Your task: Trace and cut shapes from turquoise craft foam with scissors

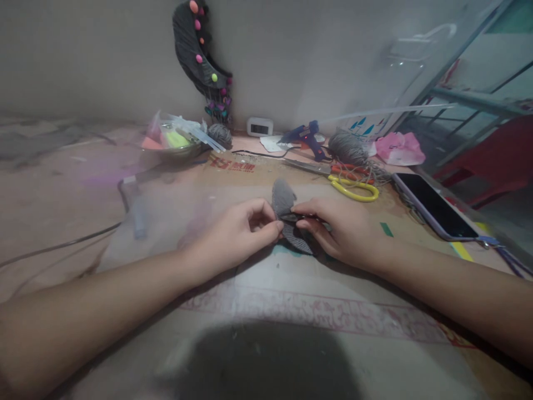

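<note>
A small grey piece wound with yarn [283,199] stands between my two hands on the cardboard sheet [266,311]. My left hand [239,233] pinches its lower left edge with thumb and fingertips closed. My right hand [341,230] grips it from the right, thumb on top and fingers curled beneath. A darker grey flat part [296,239] of the piece lies under my hands on the cardboard.
Yellow-handled scissors [353,188] and orange-handled ones lie behind my right hand. A blue glue gun [306,136], grey yarn balls [347,147], a phone [435,206], a bowl of supplies [175,141] and a dark decorated craft piece [200,55] on the wall stand further back.
</note>
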Motion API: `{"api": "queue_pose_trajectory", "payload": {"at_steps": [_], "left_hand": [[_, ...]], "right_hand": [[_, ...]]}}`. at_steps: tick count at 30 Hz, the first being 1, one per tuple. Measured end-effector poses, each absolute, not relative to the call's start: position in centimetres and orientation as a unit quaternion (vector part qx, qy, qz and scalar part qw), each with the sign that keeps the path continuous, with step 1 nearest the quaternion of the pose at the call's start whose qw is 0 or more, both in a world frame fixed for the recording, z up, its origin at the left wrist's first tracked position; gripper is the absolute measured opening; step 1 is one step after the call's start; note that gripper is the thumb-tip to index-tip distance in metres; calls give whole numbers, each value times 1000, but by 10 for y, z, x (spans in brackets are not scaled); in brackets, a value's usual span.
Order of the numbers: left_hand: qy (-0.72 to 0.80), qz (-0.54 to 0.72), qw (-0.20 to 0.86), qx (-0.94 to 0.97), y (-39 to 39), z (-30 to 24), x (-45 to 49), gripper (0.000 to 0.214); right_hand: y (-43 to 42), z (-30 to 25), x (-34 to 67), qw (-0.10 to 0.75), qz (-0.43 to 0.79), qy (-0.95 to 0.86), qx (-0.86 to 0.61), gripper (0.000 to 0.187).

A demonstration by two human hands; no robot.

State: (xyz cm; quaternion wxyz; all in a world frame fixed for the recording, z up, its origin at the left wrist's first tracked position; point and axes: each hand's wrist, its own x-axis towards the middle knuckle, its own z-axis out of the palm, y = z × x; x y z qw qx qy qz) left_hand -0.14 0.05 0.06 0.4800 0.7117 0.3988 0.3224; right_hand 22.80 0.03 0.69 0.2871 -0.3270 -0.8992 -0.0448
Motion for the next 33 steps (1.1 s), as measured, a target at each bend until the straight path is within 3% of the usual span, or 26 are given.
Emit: {"api": "queue_pose_trajectory", "payload": {"at_steps": [33], "left_hand": [[382,327,494,710,0,-1,-1,17]], "right_hand": [[1,6,228,267,-46,-906,-324,23]]}}
